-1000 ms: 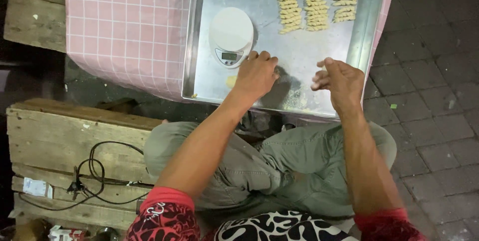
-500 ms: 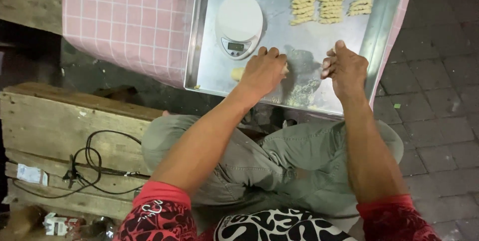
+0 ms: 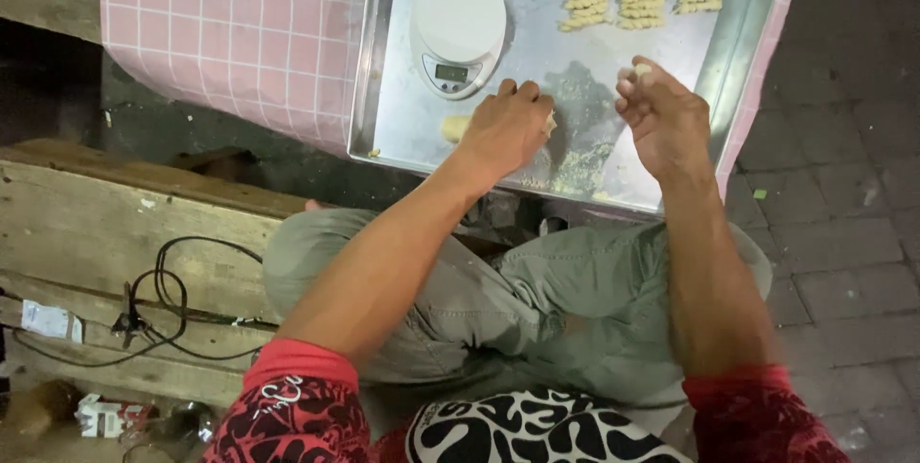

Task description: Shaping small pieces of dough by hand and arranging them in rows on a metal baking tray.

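My left hand [image 3: 506,127] is curled over the dough roll [image 3: 456,127], whose long axis runs left-right on the metal tray [image 3: 402,127], while my right hand [image 3: 663,116] pinches a dough bit [image 3: 642,69] nearby.

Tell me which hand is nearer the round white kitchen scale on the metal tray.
Left. The left hand rests on the metal tray just below the round white kitchen scale, knuckles near its front edge. The right hand is farther off to the scale's right.

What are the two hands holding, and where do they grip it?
The right hand pinches a small dough bit at its fingertips. The left hand rests over a dough piece; grip unclear.
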